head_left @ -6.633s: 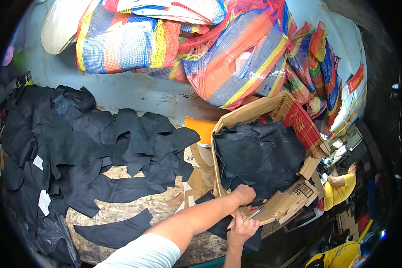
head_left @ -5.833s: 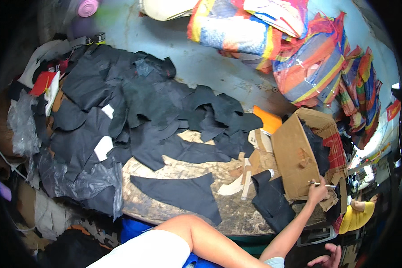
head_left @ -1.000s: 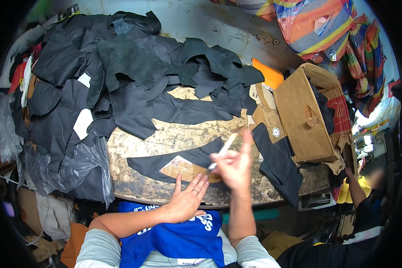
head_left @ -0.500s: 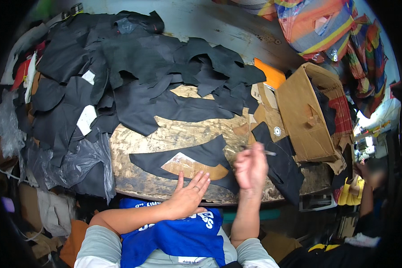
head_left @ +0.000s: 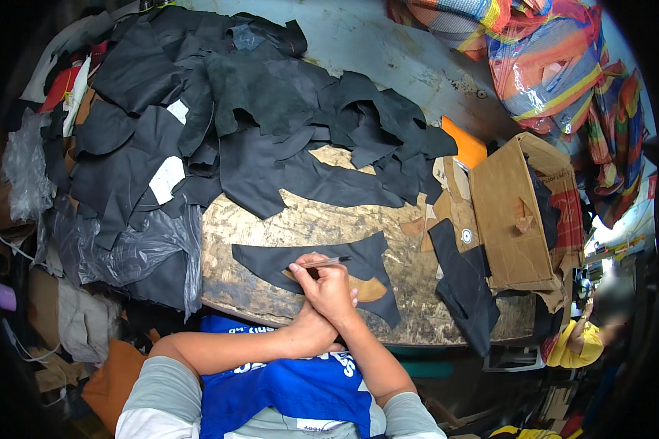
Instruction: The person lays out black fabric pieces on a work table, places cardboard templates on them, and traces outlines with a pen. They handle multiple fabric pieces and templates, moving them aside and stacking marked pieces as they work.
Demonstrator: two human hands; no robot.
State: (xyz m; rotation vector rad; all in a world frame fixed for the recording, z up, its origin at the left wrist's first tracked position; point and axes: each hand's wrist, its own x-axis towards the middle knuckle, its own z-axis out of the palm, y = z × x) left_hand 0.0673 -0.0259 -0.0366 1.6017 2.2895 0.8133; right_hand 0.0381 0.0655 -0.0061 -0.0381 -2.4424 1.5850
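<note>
On the tabletop (head_left: 307, 219), a tan template (head_left: 370, 290) lies on a black piece (head_left: 271, 257), the right hand (head_left: 328, 287) pinching a pen (head_left: 333, 261) above, the left hand (head_left: 307, 335) crossed beneath, its fingers too hidden to tell, apparently mid-tracing, the next stroke needing a steady template.

Soft, fairly even light falls on the worktop (head_left: 249, 227), with pale glints on the crinkled plastic (head_left: 157, 245) and deep gloom underneath. At the right a glaring patch washes out detail, and the person in yellow (head_left: 575, 347) is blurred about the head, while the right hand (head_left: 324, 289) looks fairly crisp. Fisheye distortion bows straight edges toward a black rim.
</note>
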